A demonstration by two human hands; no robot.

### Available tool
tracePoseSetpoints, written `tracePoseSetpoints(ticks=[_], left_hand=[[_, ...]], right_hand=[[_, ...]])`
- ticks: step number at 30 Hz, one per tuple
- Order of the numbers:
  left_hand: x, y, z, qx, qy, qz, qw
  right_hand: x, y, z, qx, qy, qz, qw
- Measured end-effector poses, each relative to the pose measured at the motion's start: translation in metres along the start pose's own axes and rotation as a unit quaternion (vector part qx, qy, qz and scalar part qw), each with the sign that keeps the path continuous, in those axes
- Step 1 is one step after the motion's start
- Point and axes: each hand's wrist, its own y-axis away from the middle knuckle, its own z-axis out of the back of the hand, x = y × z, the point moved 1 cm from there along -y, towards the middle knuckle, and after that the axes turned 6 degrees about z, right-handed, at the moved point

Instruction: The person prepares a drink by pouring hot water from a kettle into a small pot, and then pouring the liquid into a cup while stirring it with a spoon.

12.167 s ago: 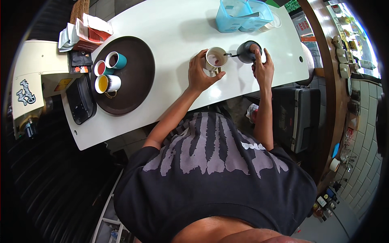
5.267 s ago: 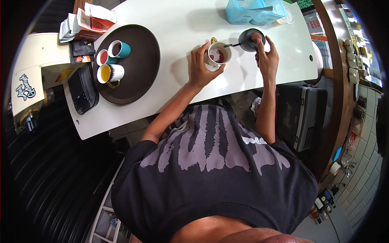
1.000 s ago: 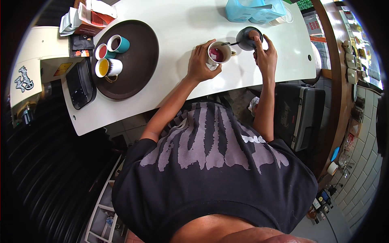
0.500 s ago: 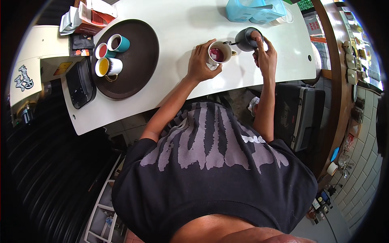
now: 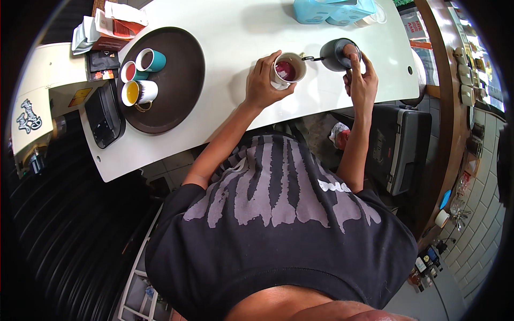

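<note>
White is the table [image 5: 230, 107] in front of you; read all clock positions outward from the mug unless stated otherwise. The pale mug [image 5: 298, 76] is your centre point, and it contains a dark red liquid [image 5: 285, 70].

Your left hand [image 5: 264, 84] grasps the mug from 8 o'clock, with the fingers curved around its far side and the thumb along its near side.

Your right hand [image 5: 363, 80] grips the dark kettle [image 5: 335, 54] from that vessel's 4 o'clock side; the handle is largely hidden. The kettle sits between 2 and 3 o'clock. Its thin spout [image 5: 316, 59] points at the mug's rim; you cannot tell whether the two touch, nor whether liquid is flowing.

At 9 o'clock, well apart, locate the round dark tray [image 5: 176, 91]. On the tray's own dial, a larger teal cup [image 5: 157, 60] occupies 11, a smaller teal cup [image 5: 142, 75] with red liquid lies between 9 and 10, and a white cup [image 5: 149, 91] with yellow liquid stands at 8.

Light-blue containers [image 5: 350, 10] stand between 1 and 2 o'clock.
</note>
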Motion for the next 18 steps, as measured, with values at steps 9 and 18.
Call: tracePoseSetpoints(ticks=[9,18], left_hand=[[-0.004,0.001,-0.001,-0.004,0.036,0.007,0.999],[-0.007,-0.005,-0.001,-0.014,0.041,-0.050,0.998]], right_hand=[[-0.008,0.017,0.006,-0.004,0.002,0.009,1.000],[-0.013,0.011,0.009,-0.004,0.056,0.032,0.998]])
